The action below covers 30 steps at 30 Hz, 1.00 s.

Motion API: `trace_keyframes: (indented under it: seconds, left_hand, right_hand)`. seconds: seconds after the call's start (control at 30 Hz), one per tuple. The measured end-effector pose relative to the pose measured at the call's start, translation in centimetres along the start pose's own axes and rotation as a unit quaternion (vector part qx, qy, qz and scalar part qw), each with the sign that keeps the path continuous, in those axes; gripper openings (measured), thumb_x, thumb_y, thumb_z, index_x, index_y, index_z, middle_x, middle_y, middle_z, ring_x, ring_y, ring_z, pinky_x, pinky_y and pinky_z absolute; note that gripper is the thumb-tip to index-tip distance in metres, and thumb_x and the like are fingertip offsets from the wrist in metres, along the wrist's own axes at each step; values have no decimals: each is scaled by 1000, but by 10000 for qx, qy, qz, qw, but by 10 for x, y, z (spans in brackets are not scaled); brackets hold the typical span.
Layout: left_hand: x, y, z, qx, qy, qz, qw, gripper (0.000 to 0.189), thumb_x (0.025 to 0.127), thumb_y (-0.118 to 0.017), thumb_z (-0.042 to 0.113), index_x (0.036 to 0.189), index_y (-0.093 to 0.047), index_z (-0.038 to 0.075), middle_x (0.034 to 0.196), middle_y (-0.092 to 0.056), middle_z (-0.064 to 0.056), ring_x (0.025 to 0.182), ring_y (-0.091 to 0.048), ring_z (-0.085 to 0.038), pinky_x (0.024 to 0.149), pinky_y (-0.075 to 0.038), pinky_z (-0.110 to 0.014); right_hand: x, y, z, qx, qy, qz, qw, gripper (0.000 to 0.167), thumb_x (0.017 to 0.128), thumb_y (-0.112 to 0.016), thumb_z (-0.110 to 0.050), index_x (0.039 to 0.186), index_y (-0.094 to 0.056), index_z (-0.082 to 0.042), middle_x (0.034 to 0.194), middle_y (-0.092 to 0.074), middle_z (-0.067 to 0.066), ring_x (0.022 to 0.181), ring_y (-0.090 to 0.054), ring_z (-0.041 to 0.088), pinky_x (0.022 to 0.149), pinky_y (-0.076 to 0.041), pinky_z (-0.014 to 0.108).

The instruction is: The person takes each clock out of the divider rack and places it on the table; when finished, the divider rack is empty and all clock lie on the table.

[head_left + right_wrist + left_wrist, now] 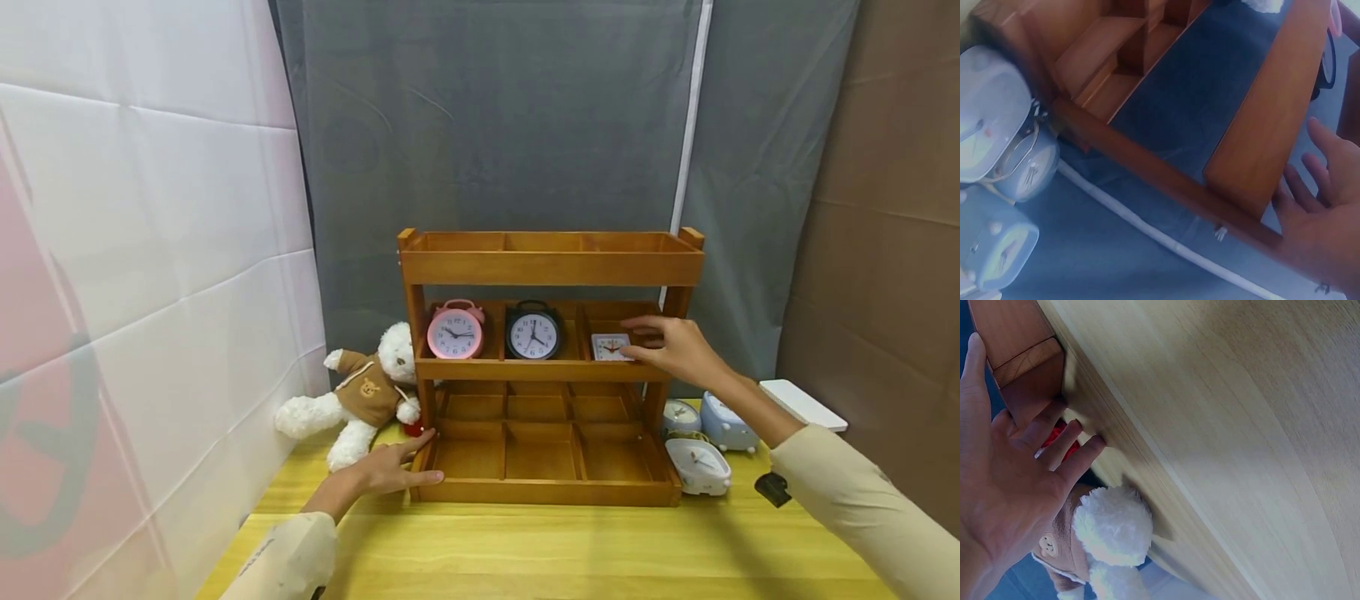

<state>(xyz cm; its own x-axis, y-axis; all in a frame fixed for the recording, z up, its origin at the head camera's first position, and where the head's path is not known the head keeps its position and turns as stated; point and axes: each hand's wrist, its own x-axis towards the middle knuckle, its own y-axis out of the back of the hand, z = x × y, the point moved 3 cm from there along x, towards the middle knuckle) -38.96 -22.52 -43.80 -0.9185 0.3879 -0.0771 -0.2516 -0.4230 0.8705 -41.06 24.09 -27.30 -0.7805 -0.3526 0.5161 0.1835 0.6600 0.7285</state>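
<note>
A wooden tiered rack [551, 269] stands on the table, with clocks in its middle tier. My right hand [678, 346] reaches into the right compartment, beside a small white square clock [611, 347]; the thumb tip is right at the clock's right edge and the other fingers are above it. In the right wrist view my thumb and fingers stand apart by the shelf board, and that clock is hidden. My left hand [382, 468] has its fingers spread against the rack's lower left corner. A pink alarm clock [454, 334] and a black alarm clock [533, 335] stand left of the white one.
Left of the rack sits a white plush bear [369, 389] in a brown hoodie, with a red item [413, 427] near its paw. At the right are a white clock [698, 467], a round blue clock [681, 415], a blue clock [727, 422] and a white pad [802, 404].
</note>
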Motion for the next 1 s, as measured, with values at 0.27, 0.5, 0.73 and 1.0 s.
trace_keyframes:
  seconds: [0.27, 0.5, 0.73, 1.0]
  left_hand:
    - [-2, 1, 3, -16, 23, 9, 10000, 94, 91, -70, 64, 164, -34, 18, 150, -51, -29, 132, -54, -48, 109, -42, -63]
    - [1, 1, 3, -31, -75, 48, 10000, 96, 91, -71, 64, 164, -33, 16, 148, -53, -30, 131, -57, -47, 111, -42, -61]
    - [1, 0, 1, -39, -6, 14, 10000, 97, 90, -71, 65, 165, -33, 17, 148, -53, -29, 131, -57, -46, 111, -42, -61]
    - [0, 0, 0, 43, 36, 34, 10000, 97, 89, -71, 66, 164, -34, 17, 145, -55, -31, 131, -57, -48, 110, -42, -61]
  right_hand:
    - [14, -11, -3, -284, -263, -407, 9984, 42, 96, -78, -21, 131, -70, -1, 96, -78, 16, 53, -62, 14, 55, -50, 31]
    - [21, -13, 3, -511, -310, -288, 9978, 31, 97, -76, -21, 125, -76, -8, 58, -62, 1, 40, -34, 9, 47, -35, 27]
    - [20, -17, 5, -638, 244, -192, 9975, 33, 96, -78, -19, 125, -75, -3, 119, -75, 18, 65, -66, 24, 67, -56, 40]
    - [25, -19, 7, -742, 416, -288, 9960, 49, 87, -87, -23, 128, -73, -1, 129, -70, 22, 105, -70, 41, 89, -56, 57]
